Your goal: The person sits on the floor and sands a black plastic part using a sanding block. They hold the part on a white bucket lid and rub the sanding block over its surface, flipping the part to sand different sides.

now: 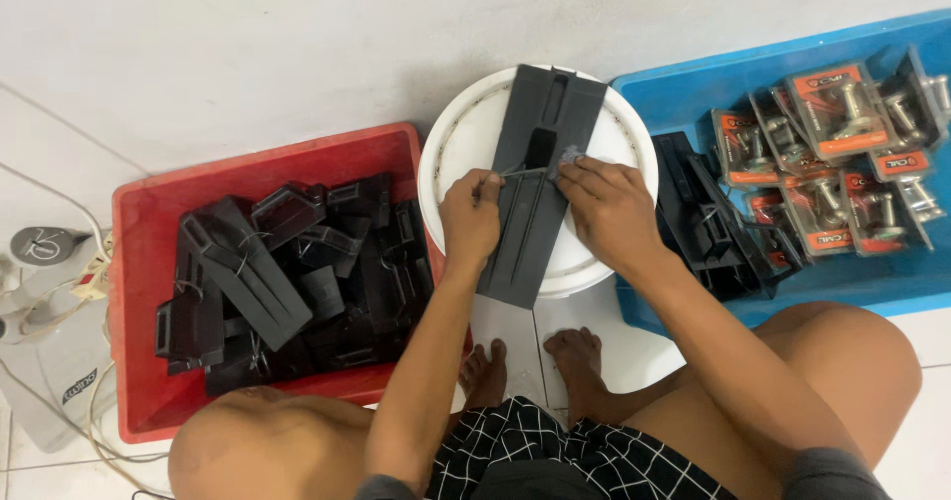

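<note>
I work seated on the tiled floor (248, 54), with one white bucket (466, 133) turned bottom-up between my knees. One long black plastic panel (540, 188) lies across the bucket; its far end passes the far rim and its near end overhangs the near rim above my feet.

My left hand (470, 215) is closed in a pinch at the left edge of the panel, gripping a thin metal wire piece (520, 172) that crosses the panel near its slot. My right hand (606, 211) rests half-open on the right side of the panel, fingertips pressing down at the other end of the wire.

Open room: bare floor lies beyond the bucket up to the top edge of view. To either side the room is tight. One red crate (134, 312) sits just beside the bucket on my left; one blue crate (674, 94) touches or nearly touches it on my right.

The red crate holds a loose heap of black plastic parts (267, 272); they overlap too much to count. The blue crate holds more black parts (708, 222) and clear packs with orange cards (827, 163), roughly eight visible, some cut off by the right edge. The wire piece is too thin to make out its shape. White cables (59, 292) run at the far left, partly out of view.
</note>
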